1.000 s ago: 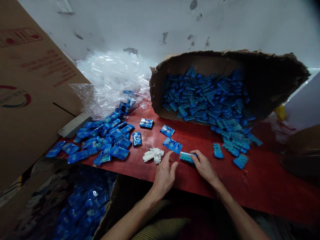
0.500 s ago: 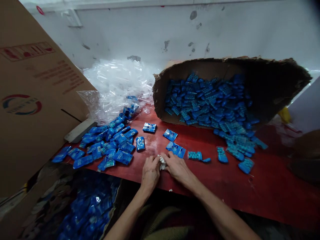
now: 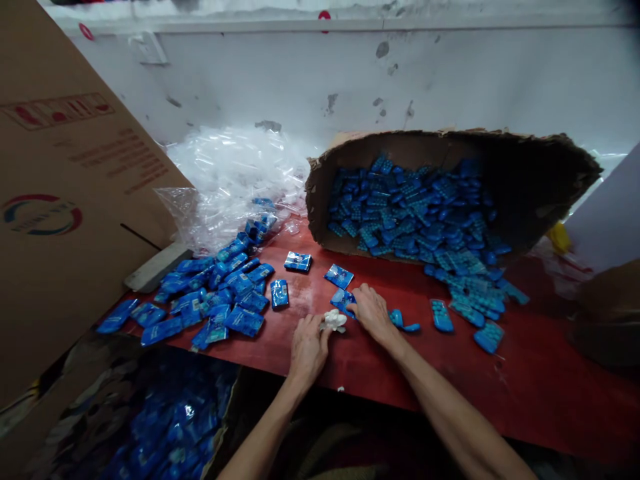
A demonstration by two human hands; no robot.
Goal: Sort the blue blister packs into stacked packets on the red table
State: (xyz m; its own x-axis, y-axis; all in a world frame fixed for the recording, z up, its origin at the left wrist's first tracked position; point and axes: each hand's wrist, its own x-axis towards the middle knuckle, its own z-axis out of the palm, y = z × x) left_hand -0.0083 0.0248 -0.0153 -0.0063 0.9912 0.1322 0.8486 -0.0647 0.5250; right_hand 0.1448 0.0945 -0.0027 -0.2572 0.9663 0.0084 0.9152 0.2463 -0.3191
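My left hand is closed, thumb and fingers pinching a small crumpled white piece just above the red table; whether it is tissue or something firmer I cannot tell. Beside it, my right hand has its fingers curled at the right edge of a flat blue printed packet, gripping that edge. Just behind lies a second blue packet. A clear pack of turquoise beads with a blue cap is partly hidden by my right hand.
A torn carton on its side spills blister-like turquoise packs. Blue packets are heaped at left, before clear plastic sleeves. A tall carton stands left; below the edge sits a box of blue packets.
My right hand has left the white piece and moved right and away from me to the blue packet. My left hand keeps the white piece. The camera view has tilted slightly up.
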